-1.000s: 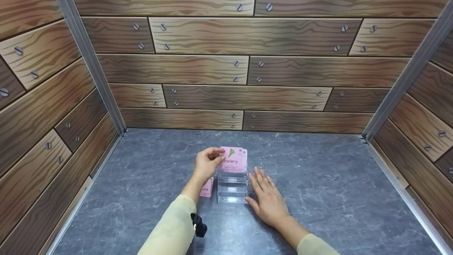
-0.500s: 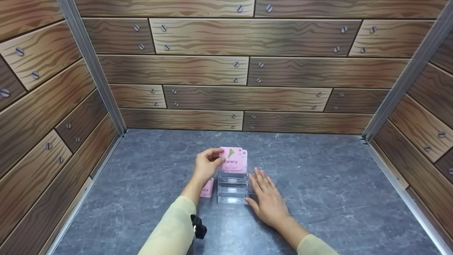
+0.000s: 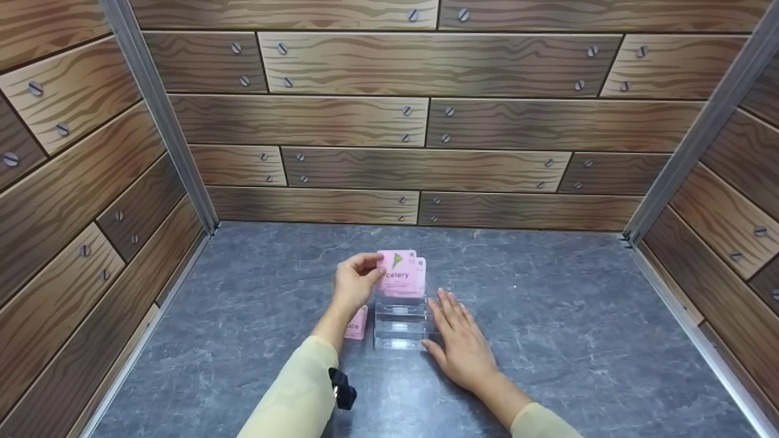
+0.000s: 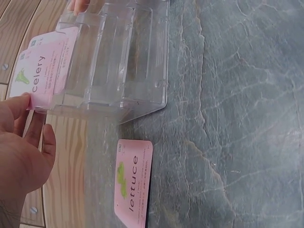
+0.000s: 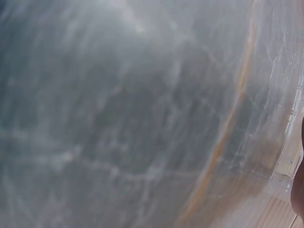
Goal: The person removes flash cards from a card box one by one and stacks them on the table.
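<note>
The left hand (image 3: 354,285) is pinching the left edge of a pink card marked "celery" (image 3: 398,275) between thumb and fingers (image 4: 20,105), holding it at the far, upper end of a clear tiered holder (image 3: 400,321). In the left wrist view the celery card (image 4: 42,76) is lying against the holder's rearmost tier, and a second pink card edge is showing directly behind it; the head view is also showing an offset pink edge at the card's right side. The holder (image 4: 118,61) is standing on the grey worktop (image 3: 548,316), near its middle, well apart from the wood-patterned walls (image 3: 426,121). The right hand (image 3: 461,344) is resting flat on the worktop, just beside the holder's right side, with fingers straight and slightly spread; its index side is appearing to touch the holder wall, though contact cannot be confirmed. A fingertip is showing at the holder's far edge in the left wrist view. A second pink card marked "lettuce" (image 4: 134,183) is lying flat on the worktop just beside the holder's left side, near its base but apart from it; in the head view this lettuce card (image 3: 356,322) is partly hidden behind the left forearm. Pale yellow sleeves (image 3: 292,395) are covering both forearms. The right wrist view is blurred and is showing only grey surface.
</note>
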Demonstrator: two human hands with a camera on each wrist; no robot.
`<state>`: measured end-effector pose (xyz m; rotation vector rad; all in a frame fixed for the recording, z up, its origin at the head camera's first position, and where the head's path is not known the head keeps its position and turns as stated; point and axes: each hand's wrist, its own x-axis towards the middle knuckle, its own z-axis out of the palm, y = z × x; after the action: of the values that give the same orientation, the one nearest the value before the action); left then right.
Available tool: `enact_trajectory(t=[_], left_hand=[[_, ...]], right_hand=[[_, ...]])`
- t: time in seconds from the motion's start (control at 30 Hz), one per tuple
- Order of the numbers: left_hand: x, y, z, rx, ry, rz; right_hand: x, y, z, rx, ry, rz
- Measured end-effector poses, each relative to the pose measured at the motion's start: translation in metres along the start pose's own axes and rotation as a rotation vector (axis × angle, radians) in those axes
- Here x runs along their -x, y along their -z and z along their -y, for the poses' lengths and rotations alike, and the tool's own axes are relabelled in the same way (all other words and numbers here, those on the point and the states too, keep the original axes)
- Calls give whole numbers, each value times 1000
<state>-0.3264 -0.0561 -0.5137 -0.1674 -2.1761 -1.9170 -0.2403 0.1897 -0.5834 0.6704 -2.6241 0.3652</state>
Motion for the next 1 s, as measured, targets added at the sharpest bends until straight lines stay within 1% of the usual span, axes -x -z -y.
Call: enact_trajectory(t=[0.23,0.63,0.83,1.0], left_hand=[[-4,0,-7,29,-9,-35],[-6,4,-16,89,-21,-57],[-6,7,-23,112,9,-48],[-7,11,-27,172,45,-28]], right_hand=[[-3,3,-1,0,-14,49],[-2,2,-1,-4,-27,79],[-2,2,-1,-4,-19,73],[-2,2,-1,-1,-18,71]])
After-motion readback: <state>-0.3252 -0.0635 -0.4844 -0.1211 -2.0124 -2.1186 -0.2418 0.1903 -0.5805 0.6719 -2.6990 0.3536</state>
